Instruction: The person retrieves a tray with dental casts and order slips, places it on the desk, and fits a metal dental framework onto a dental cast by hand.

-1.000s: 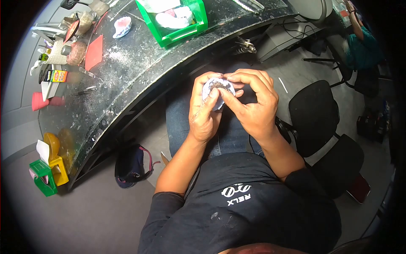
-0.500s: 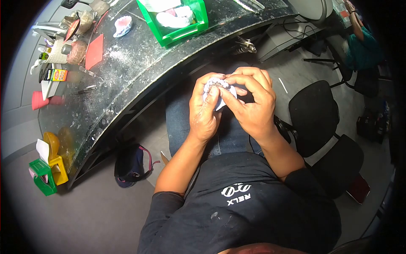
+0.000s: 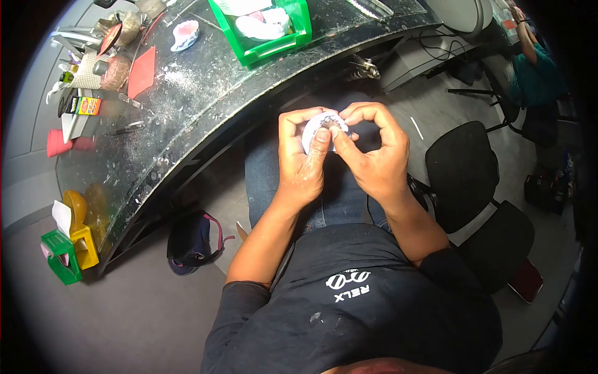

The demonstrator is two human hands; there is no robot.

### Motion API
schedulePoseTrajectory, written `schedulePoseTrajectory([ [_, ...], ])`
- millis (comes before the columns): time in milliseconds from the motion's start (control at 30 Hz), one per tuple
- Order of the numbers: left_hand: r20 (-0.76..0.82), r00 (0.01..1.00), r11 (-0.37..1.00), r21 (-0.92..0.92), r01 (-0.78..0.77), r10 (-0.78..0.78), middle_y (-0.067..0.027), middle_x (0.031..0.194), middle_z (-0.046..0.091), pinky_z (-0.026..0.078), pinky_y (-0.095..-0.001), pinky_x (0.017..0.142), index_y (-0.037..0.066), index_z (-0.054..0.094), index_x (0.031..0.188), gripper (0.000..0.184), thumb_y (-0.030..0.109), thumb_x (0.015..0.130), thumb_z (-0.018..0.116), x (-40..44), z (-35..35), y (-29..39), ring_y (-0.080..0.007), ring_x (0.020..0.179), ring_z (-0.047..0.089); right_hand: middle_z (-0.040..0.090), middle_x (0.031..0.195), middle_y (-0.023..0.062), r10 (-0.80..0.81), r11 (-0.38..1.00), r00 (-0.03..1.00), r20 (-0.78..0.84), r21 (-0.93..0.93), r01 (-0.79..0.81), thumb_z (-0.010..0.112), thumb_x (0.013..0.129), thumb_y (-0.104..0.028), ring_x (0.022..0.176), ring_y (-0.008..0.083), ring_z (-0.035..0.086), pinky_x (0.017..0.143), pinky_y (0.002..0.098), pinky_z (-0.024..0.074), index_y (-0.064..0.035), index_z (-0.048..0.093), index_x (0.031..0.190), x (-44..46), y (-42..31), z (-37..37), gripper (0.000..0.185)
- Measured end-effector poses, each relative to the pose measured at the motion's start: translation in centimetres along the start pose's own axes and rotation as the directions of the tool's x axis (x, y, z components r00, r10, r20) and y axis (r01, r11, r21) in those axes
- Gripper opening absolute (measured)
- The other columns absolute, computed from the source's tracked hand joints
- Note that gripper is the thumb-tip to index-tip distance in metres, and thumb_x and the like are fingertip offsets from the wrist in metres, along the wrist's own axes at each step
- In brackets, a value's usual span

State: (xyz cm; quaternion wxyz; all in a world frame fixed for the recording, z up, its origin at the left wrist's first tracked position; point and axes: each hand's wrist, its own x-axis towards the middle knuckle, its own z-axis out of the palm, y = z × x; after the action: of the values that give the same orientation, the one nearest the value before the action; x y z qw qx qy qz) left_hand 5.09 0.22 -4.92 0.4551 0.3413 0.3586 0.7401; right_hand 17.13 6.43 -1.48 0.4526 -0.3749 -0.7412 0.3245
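Note:
Above my lap, a white plaster dental cast (image 3: 309, 133) is gripped between both hands, its arch of teeth facing up with a greyish part along it. My left hand (image 3: 300, 161) wraps the cast from the left, thumb laid on its inner side. My right hand (image 3: 378, 148) pinches the cast from the right, thumb and fingertips at the arch. White dust coats the left thumb. The fingers hide much of the cast's edges, and I cannot make out the greyish part clearly.
On the dusty black bench (image 3: 205, 93) are a green bin (image 3: 277, 51) with white casts, another cast with pink on it (image 3: 185, 35), a red sheet (image 3: 142, 71) and hand tools. A bag (image 3: 194, 243) lies on the floor. Black chairs (image 3: 462, 165) stand right; another person (image 3: 539, 75) sits beyond.
The cast has been turned and tilted between my hands, showing more of its left outer side. The right fingers have curled in closer around it.

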Motion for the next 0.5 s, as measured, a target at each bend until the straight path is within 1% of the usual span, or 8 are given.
schedulePoseTrajectory([
  [33,-0.001,1.000,1.000,0.000,0.000,0.000,-0.0179,0.124,0.058,0.056,-0.0384,0.091,0.002,0.043,0.128,0.028,0.010,0.105,0.057,-0.1,-0.4,-0.1,-0.0251,0.101,0.068,0.073,0.095,0.0081,0.068,0.995,0.997,0.019,0.068,-0.069,0.082,0.078,-0.007,0.086,0.0204,0.069,0.081,0.0328,0.0508,-0.0041,0.068,0.097,0.0,-0.1,-0.1,0.024],
  [67,0.022,0.999,0.983,0.182,-0.035,0.031,-0.0179,0.125,0.059,0.054,-0.0375,0.095,0.001,0.047,0.128,0.027,0.013,0.106,0.057,-0.2,-1.1,-0.3,-0.0237,0.107,0.065,0.073,0.095,0.0081,0.068,0.995,0.997,0.020,0.068,-0.069,0.082,0.078,-0.007,0.086,0.0204,0.069,0.081,0.0328,0.0508,-0.0041,0.068,0.097,0.1,-0.3,-0.1,0.024],
  [100,0.050,0.997,0.932,0.356,-0.072,0.058,-0.0180,0.126,0.060,0.051,-0.0367,0.099,0.000,0.050,0.128,0.028,0.017,0.107,0.058,-0.2,-1.4,-0.2,-0.0224,0.114,0.062,0.073,0.095,0.0078,0.151,0.968,0.986,0.070,0.191,-0.162,0.081,0.080,-0.006,0.086,0.0178,0.069,0.080,0.0312,0.0515,-0.0026,0.069,0.101,0.3,-0.5,-0.2,0.025],
  [133,0.049,0.997,0.932,0.356,-0.071,0.057,-0.0180,0.126,0.060,0.051,-0.0367,0.099,0.000,0.050,0.128,0.028,0.017,0.107,0.058,-0.2,-1.6,-0.1,-0.0224,0.114,0.062,0.073,0.095,0.0075,0.227,0.917,0.965,0.129,0.307,-0.257,0.080,0.081,-0.005,0.086,0.0152,0.068,0.079,0.0296,0.0523,-0.0011,0.070,0.104,0.3,-0.6,-0.3,0.025],
  [200,0.138,0.980,0.868,0.459,-0.189,0.140,-0.0179,0.128,0.054,0.047,-0.0357,0.100,-0.002,0.054,0.128,0.024,0.007,0.105,0.053,-0.1,-1.7,0.1,-0.0247,0.114,0.059,0.073,0.096,0.0071,0.175,0.936,0.966,0.191,0.272,-0.224,0.079,0.083,-0.004,0.086,0.0135,0.067,0.079,0.0288,0.0527,-0.0003,0.071,0.107,0.7,-0.1,-0.9,0.025],
  [267,0.160,0.975,0.857,0.469,-0.214,0.157,-0.0190,0.128,0.054,0.046,-0.0371,0.102,-0.003,0.055,0.128,0.024,0.007,0.106,0.051,0.0,-1.9,0.3,-0.0260,0.116,0.058,0.072,0.096,0.0068,0.124,0.953,0.959,0.254,0.240,-0.186,0.078,0.085,-0.003,0.086,0.0119,0.067,0.079,0.0279,0.0531,0.0005,0.072,0.109,0.9,0.0,-1.5,0.025],
  [333,0.179,0.968,0.844,0.479,-0.241,0.175,-0.0200,0.128,0.055,0.046,-0.0386,0.103,-0.003,0.055,0.128,0.025,0.008,0.106,0.049,0.1,-2.0,0.3,-0.0272,0.118,0.057,0.072,0.096,0.0073,0.146,0.915,0.940,0.309,0.318,-0.247,0.077,0.086,-0.001,0.087,0.0123,0.067,0.080,0.0277,0.0538,0.0012,0.072,0.106,1.1,-0.4,-1.7,0.020],
  [500,0.157,0.974,0.924,0.321,-0.206,0.163,-0.0231,0.129,0.059,0.049,-0.0384,0.102,-0.005,0.056,0.127,0.025,0.006,0.107,0.047,0.0,-1.4,0.4,-0.0279,0.116,0.062,0.072,0.097,0.0090,0.170,0.889,0.938,0.303,0.364,-0.279,0.077,0.086,-0.001,0.089,0.0138,0.068,0.081,0.0279,0.0536,0.0020,0.072,0.104,1.1,-0.8,-1.7,0.019],
])
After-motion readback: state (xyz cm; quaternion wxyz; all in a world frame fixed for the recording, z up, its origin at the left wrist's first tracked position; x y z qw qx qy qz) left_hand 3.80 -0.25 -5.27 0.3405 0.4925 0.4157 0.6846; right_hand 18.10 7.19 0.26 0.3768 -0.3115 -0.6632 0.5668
